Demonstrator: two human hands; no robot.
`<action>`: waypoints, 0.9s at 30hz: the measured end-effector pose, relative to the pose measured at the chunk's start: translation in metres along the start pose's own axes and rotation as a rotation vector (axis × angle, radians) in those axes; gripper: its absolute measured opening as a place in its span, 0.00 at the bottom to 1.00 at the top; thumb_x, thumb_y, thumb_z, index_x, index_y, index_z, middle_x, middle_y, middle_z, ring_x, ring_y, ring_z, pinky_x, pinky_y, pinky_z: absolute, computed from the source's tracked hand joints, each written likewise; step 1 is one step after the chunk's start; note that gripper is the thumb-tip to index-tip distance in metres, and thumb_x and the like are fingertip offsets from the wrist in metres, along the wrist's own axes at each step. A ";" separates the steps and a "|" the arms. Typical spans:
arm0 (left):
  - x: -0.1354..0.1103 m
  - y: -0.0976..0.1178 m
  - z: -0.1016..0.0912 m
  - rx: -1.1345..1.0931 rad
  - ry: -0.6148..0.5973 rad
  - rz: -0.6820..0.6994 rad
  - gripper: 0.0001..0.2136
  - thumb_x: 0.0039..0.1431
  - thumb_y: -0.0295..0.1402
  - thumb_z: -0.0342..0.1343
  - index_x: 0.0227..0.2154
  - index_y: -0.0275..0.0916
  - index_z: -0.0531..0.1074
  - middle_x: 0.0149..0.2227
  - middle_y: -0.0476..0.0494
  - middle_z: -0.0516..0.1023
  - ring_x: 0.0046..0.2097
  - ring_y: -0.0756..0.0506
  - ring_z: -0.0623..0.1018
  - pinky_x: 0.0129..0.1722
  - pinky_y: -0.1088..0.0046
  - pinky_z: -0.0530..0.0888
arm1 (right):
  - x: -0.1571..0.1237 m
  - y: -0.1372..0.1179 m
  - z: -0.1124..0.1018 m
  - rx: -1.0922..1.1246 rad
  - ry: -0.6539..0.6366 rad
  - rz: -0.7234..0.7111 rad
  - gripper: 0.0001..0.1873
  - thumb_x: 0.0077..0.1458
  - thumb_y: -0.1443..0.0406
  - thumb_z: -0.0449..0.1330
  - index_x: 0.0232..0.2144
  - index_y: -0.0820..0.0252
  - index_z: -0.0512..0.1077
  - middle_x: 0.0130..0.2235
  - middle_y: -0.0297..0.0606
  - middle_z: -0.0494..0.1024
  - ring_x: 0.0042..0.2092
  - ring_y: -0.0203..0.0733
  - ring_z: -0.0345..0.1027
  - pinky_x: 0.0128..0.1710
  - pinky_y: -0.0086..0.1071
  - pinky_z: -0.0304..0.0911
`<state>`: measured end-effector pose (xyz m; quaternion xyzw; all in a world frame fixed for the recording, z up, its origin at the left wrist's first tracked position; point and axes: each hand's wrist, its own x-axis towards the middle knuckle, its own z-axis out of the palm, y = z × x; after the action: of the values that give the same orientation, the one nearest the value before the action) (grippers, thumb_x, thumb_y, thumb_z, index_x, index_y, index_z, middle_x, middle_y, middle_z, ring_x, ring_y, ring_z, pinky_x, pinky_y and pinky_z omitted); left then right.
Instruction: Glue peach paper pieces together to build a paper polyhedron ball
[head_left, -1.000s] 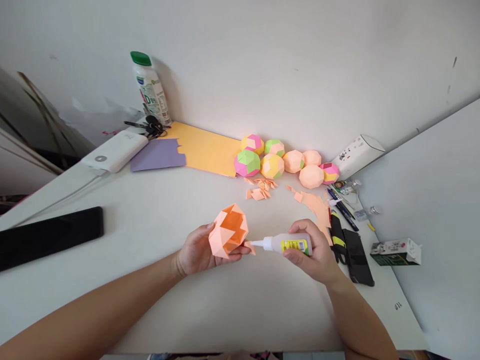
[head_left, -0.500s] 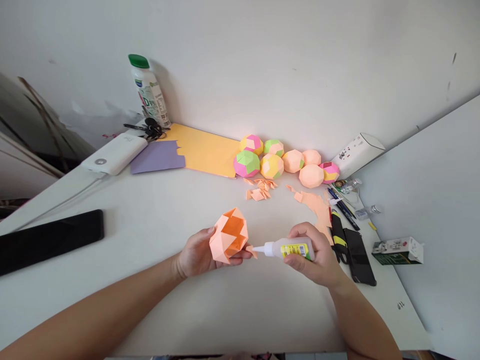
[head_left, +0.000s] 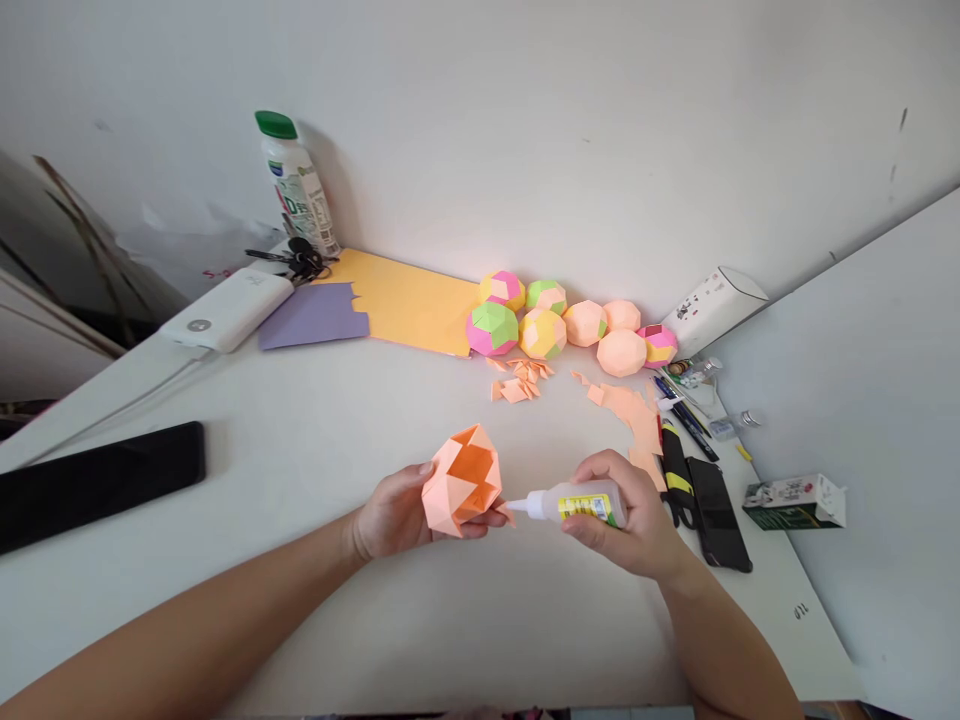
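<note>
My left hand [head_left: 401, 510] is closed around an orange faceted paper ball [head_left: 448, 487], whose zigzag-edged opening faces up and to the right. A small orange paper piece [head_left: 510, 512] sticks out at its fingertips, beside the ball. My right hand [head_left: 630, 515] grips a clear glue bottle [head_left: 555, 502] with a yellow label, tipped on its side. The bottle's thin white nozzle points left and meets the small paper piece, or nearly so; I cannot tell whether a drop comes out. Folded orange paper pieces [head_left: 521, 382] lie on the table beyond my hands.
Finished paper balls [head_left: 544, 333] line the wall. Orange paper scraps [head_left: 637, 415], pens [head_left: 686, 412], a black-and-yellow tool [head_left: 677, 470] and a dark phone [head_left: 718, 515] lie to the right. Leftward are yellow card [head_left: 420, 305], purple card [head_left: 315, 315], a power bank [head_left: 229, 308] and a black slab [head_left: 105, 480].
The paper ball has tilted and shifted slightly right and down in my left hand. The glue bottle has edged a little left, its nozzle still by the small piece.
</note>
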<state>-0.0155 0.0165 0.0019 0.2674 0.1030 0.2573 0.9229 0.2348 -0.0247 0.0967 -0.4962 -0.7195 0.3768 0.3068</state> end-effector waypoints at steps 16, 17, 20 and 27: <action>-0.001 -0.001 0.000 0.003 -0.004 0.000 0.27 0.53 0.49 0.53 0.47 0.31 0.72 0.46 0.31 0.78 0.50 0.33 0.75 0.46 0.64 0.68 | 0.000 0.000 0.000 -0.001 0.002 -0.043 0.15 0.51 0.57 0.63 0.33 0.57 0.63 0.24 0.30 0.68 0.21 0.31 0.55 0.19 0.26 0.50; -0.001 -0.001 0.000 0.006 -0.001 -0.001 0.28 0.53 0.49 0.53 0.48 0.31 0.72 0.46 0.30 0.78 0.51 0.33 0.74 0.47 0.64 0.68 | 0.000 0.001 0.000 -0.009 0.002 -0.043 0.14 0.51 0.57 0.63 0.33 0.57 0.64 0.24 0.30 0.68 0.21 0.31 0.55 0.20 0.26 0.51; -0.001 -0.002 -0.001 0.005 0.010 0.002 0.28 0.53 0.50 0.52 0.49 0.31 0.70 0.47 0.30 0.77 0.52 0.33 0.74 0.48 0.63 0.67 | -0.001 0.001 -0.003 -0.048 -0.007 -0.026 0.15 0.51 0.56 0.63 0.33 0.57 0.64 0.24 0.30 0.68 0.22 0.31 0.55 0.20 0.26 0.51; -0.001 -0.002 0.000 -0.006 -0.015 0.010 0.27 0.53 0.49 0.54 0.48 0.31 0.71 0.46 0.30 0.78 0.49 0.35 0.76 0.44 0.66 0.68 | -0.002 0.003 -0.003 -0.051 -0.014 -0.001 0.16 0.51 0.54 0.63 0.33 0.58 0.64 0.23 0.29 0.66 0.22 0.32 0.54 0.20 0.27 0.49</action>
<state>-0.0153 0.0150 0.0011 0.2670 0.0938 0.2602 0.9232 0.2392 -0.0254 0.0959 -0.5010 -0.7312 0.3616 0.2891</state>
